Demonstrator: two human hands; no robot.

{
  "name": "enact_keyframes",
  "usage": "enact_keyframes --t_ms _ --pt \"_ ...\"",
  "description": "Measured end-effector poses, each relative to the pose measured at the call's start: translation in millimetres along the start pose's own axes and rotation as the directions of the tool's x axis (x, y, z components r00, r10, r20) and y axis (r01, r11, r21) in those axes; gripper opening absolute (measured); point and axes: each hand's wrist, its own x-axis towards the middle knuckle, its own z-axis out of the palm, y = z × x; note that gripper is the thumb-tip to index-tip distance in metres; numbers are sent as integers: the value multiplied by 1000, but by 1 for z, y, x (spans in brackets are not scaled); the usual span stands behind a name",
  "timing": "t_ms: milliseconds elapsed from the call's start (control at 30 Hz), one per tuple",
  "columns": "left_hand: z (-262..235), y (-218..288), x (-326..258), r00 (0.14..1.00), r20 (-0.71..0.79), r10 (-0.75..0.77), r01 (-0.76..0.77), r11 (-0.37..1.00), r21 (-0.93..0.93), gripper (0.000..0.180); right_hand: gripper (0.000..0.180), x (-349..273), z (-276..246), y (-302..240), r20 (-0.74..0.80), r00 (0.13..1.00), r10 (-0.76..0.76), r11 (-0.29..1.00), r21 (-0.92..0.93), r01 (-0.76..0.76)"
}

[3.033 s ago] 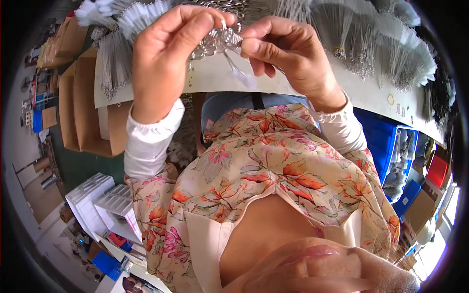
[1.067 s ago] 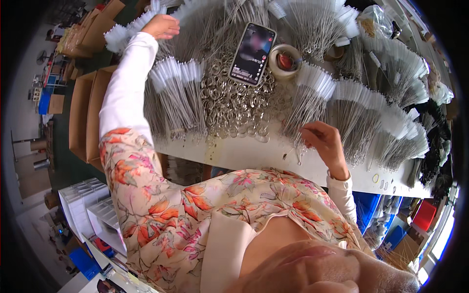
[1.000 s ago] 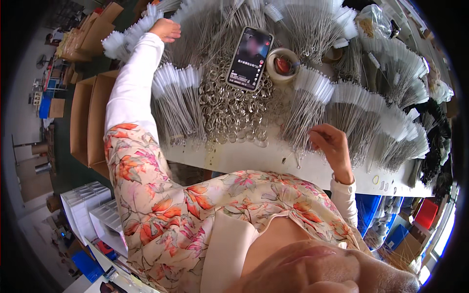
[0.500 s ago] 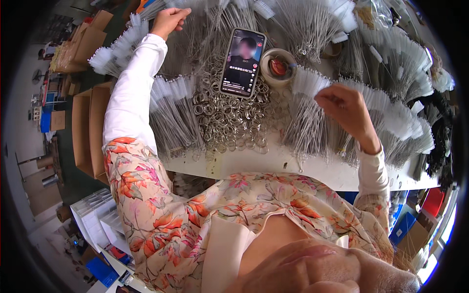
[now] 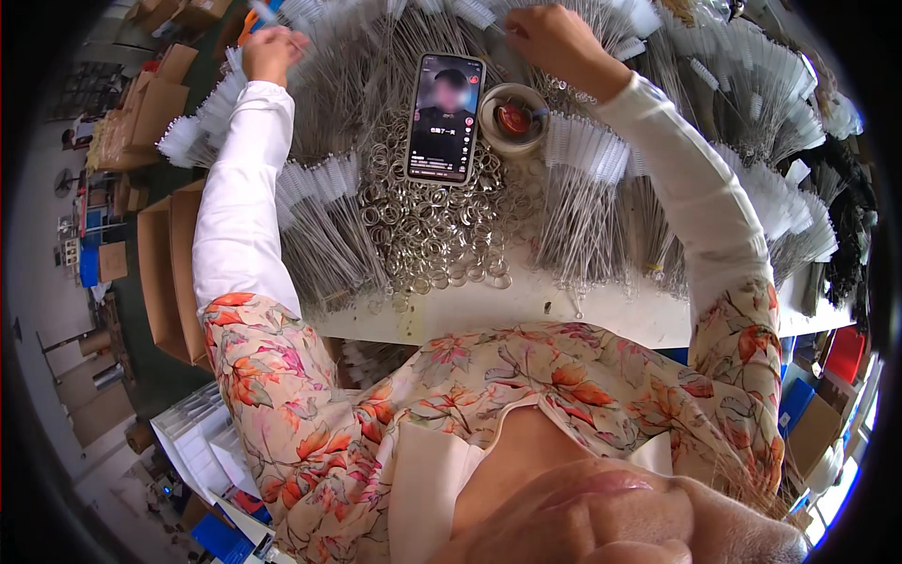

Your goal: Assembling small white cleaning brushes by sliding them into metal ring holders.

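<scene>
My left hand [image 5: 272, 54] is closed at the far left of the table, beside a bundle of wire brushes [image 5: 225, 94] with white bristles. A pale bristle head shows just beyond its fingers; whether they grip it I cannot make out. My right hand [image 5: 554, 38] reaches over the far middle of the brush piles, its fingers curled. Near its fingertips is a white brush head [image 5: 472, 11], and what the fingers hold, if anything, is hidden. Between my arms lies a heap of metal split rings [image 5: 432, 226], with a lit phone [image 5: 444, 122] resting at its far side.
A round tub [image 5: 489, 117] with a red item inside stands right of the phone. Brush bundles [image 5: 587, 188] lie right of the rings and more [image 5: 329, 216] to their left. The white table's front edge [image 5: 470, 315] is close to my body. Cardboard boxes [image 5: 169, 282] stand at the left.
My right hand has moved from the right brush bundles to the far middle. My left hand has shifted left and slightly nearer. The phone's picture has changed.
</scene>
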Motion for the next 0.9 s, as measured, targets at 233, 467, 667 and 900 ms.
enact_keyframes --t_ms 233,467,667,900 --pt "46 26 -47 919 384 -89 -96 894 437 38 18 6 8 1 16 992 126 989 -80 -125" --pt "39 -5 -42 867 491 -79 -202 847 492 15 12 34 -38 10 -569 744 351 787 609 94" --pt "7 55 18 965 12 262 -262 965 -31 21 8 -72 -148 89 -497 864 86 984 176 3" --pt "-25 119 -62 985 47 166 -154 968 -197 31 24 -167 -105 187 196 865 463 871 -282 -402"
